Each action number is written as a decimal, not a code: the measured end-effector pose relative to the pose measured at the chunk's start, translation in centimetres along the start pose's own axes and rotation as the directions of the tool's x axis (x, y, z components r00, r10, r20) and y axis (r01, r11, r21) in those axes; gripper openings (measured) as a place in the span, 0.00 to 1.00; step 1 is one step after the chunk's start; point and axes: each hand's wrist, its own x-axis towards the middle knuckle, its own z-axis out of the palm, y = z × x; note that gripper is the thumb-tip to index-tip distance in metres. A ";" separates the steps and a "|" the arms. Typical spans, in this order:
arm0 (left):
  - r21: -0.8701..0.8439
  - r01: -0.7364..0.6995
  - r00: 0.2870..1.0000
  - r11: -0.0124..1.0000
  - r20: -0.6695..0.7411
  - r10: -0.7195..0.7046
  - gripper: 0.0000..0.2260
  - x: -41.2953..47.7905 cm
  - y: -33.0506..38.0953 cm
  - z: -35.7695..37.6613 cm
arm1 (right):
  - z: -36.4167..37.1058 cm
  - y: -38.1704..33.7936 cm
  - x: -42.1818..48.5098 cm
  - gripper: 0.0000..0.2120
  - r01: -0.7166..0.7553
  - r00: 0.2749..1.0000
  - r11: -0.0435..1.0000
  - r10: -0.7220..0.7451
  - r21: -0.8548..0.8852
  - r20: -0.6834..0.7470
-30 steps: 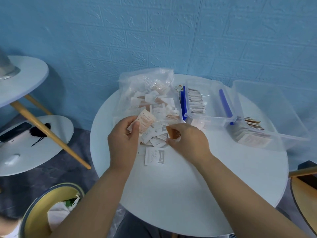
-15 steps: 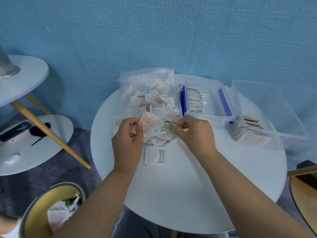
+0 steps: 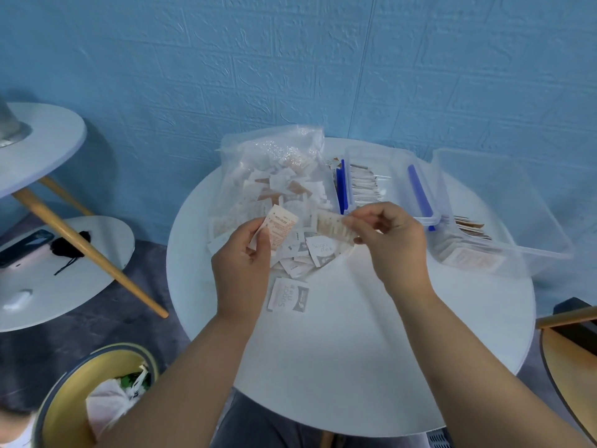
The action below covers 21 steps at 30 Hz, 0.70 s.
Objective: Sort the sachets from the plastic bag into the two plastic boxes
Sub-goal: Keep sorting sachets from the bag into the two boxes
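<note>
Pinching a red-printed sachet (image 3: 280,226) in the grip of the left hand (image 3: 242,263), a tan sachet (image 3: 332,227) in the grip of the right hand (image 3: 391,247), both held just over the pile (image 3: 300,253) spilling from the plastic bag (image 3: 271,169) beyond the grips. Read each face, then carry rightward past the right grip to the blue-clipped box (image 3: 371,153) or the open box (image 3: 533,227) beyond it. Lay flat; mind the loose sachet (image 3: 288,295) on the counter (image 3: 355,350).
</note>
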 end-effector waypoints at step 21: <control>0.177 -0.120 0.913 0.977 0.406 0.039 0.04 -2.4 -1.6 -1.8 | 0.5 4.9 -1.1 0.11 0.719 0.687 0.480 -0.382 -0.502 0.618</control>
